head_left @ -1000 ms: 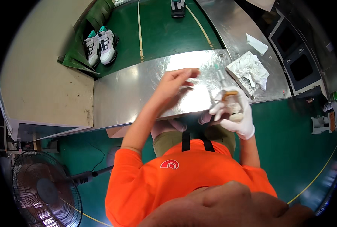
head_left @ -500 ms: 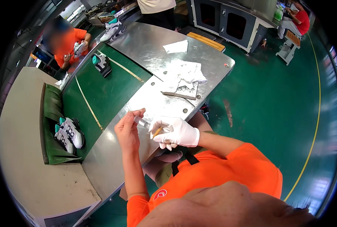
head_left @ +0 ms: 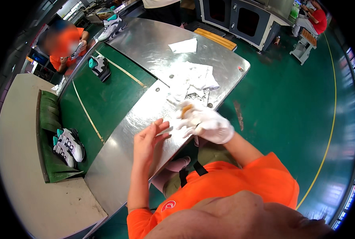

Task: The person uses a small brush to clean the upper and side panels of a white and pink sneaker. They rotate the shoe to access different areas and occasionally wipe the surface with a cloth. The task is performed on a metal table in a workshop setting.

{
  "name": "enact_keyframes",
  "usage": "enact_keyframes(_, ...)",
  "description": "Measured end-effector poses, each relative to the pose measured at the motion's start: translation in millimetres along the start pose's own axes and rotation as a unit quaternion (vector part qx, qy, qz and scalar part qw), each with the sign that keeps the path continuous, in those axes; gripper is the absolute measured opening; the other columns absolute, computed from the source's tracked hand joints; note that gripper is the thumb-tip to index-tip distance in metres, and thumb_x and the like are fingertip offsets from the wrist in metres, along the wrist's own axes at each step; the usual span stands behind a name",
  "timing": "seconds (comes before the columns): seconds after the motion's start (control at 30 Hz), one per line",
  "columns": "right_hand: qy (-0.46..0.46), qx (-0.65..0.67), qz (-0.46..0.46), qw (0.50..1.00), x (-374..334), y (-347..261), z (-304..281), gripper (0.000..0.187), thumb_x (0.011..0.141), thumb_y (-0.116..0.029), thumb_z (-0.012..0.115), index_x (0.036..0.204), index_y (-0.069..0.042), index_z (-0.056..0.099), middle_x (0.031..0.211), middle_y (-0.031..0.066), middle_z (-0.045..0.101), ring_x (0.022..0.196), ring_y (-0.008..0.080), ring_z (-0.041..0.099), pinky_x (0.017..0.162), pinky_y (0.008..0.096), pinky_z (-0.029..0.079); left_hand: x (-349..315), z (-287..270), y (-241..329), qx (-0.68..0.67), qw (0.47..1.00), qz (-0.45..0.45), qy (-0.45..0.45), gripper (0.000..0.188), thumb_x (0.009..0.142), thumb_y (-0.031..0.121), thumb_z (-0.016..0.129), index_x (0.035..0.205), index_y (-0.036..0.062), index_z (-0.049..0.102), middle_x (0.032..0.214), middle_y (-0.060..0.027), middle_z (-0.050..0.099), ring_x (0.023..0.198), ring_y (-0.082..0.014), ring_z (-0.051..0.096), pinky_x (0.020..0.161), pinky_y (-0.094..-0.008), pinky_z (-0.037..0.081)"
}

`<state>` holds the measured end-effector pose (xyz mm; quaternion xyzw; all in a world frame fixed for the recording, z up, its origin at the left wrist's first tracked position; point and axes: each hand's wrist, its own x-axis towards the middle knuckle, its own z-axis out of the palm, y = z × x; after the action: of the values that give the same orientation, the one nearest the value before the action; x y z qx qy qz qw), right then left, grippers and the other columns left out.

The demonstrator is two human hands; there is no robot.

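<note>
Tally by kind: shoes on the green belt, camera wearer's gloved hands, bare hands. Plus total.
Shoes on the green belt: 3
Gloved hands (the right hand): 1
Bare hands (the left hand): 1
Total: 5

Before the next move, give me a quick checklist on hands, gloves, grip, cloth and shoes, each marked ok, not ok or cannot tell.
1. Left hand free: ok, nothing visible in its fingers.
2. Both hands gloved: not ok, the right hand wears a white glove, the left is bare.
3. Orange-brown item firmly gripped: cannot tell, it shows at the gloved fingers, but they are blurred.
4. White cloth out of the hands: ok, it lies crumpled on the steel table.
5. Pair of shoes apart from the hands: ok, beside the green flaps.
</note>
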<state>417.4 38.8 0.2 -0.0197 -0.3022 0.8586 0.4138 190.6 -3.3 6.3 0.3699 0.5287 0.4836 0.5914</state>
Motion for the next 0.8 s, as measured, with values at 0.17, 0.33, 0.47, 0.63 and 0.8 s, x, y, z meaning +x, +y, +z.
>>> enact_keyframes(0.17, 0.162, -0.197, 0.043, 0.966, -10, -18, -32, 0.082, 0.068, 0.010, 0.071, 0.140, -0.007, 0.034, 0.113, 0.0099, 0.050, 0.097, 0.0213, 0.063, 0.079, 0.0319, 0.053, 27, -15, 11, 0.169, 0.985, 0.027, -0.022, 0.039, 0.097, 0.023, 0.056, 0.124, -0.0065, 0.058, 0.111, -0.0157, 0.067, 0.105, -0.0189, 0.063, 0.083, -0.0304, 0.053)
enact_keyframes(0.33, 0.171, -0.257, 0.008, 0.951, -1, -18, -48, 0.071, 0.069, 0.006, 0.075, 0.132, -0.004, 0.042, 0.103, 0.0051, 0.055, 0.085, 0.0106, 0.061, 0.071, 0.0230, 0.050, 75, 8, 19, 0.387, 0.910, 0.141, -0.044, 0.033, 0.093, 0.019, 0.060, 0.122, 0.0032, 0.063, 0.110, -0.0104, 0.069, 0.101, -0.0153, 0.064, 0.081, -0.0282, 0.050)
enact_keyframes(0.47, 0.186, -0.283, -0.003, 0.941, 16, -20, -52, 0.066, 0.069, 0.006, 0.071, 0.128, -0.004, 0.044, 0.096, 0.0047, 0.056, 0.082, 0.0101, 0.060, 0.074, 0.0250, 0.050, 132, 3, 40, 0.501, 0.834, 0.232, -0.012, 0.032, 0.091, 0.020, 0.063, 0.119, 0.0045, 0.064, 0.109, -0.0110, 0.069, 0.095, -0.0146, 0.065, 0.078, -0.0276, 0.050)
enact_keyframes(0.63, 0.120, -0.241, -0.029, 0.963, 13, -13, -58, 0.078, 0.063, 0.005, 0.078, 0.129, -0.005, 0.038, 0.103, 0.0088, 0.051, 0.086, 0.0150, 0.058, 0.068, 0.0266, 0.049, 236, -91, 97, 0.609, 0.696, 0.350, 0.149, 0.041, 0.089, 0.025, 0.064, 0.124, 0.0040, 0.060, 0.114, -0.0143, 0.067, 0.097, -0.0259, 0.065, 0.082, -0.0329, 0.049)
enact_keyframes(0.8, 0.141, -0.351, -0.025, 0.925, 15, -6, -55, 0.077, 0.062, 0.002, 0.083, 0.124, -0.006, 0.039, 0.102, 0.0072, 0.054, 0.084, 0.0122, 0.055, 0.068, 0.0249, 0.047, 350, -160, 165, 0.671, 0.607, 0.321, 0.281, 0.076, 0.082, 0.048, 0.065, 0.131, -0.0055, 0.044, 0.109, -0.0303, 0.061, 0.105, -0.0443, 0.058, 0.089, -0.0488, 0.047)
